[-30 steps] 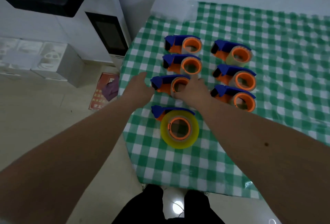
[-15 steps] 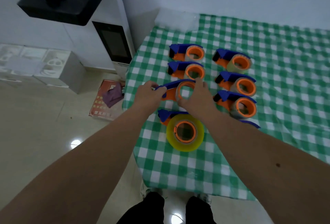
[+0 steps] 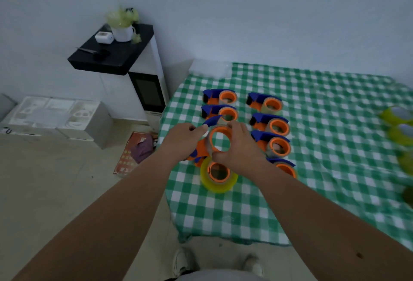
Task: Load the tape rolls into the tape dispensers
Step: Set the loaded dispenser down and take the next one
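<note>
Both hands hold one blue-and-orange plastic tape dispenser [image 3: 214,138] above the green-checked table [image 3: 324,168]: left hand [image 3: 183,141] pinching its blue flap, right hand [image 3: 240,147] apparently gripping the orange hub.

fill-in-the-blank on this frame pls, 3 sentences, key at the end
1. Both hands, left hand and right hand, hold one lifted ____.
2. The tablecloth is white and ____ checked.
3. The dispenser nearest the table edge carries a ____ tape roll.

Missing words: dispenser; green; yellow
</note>
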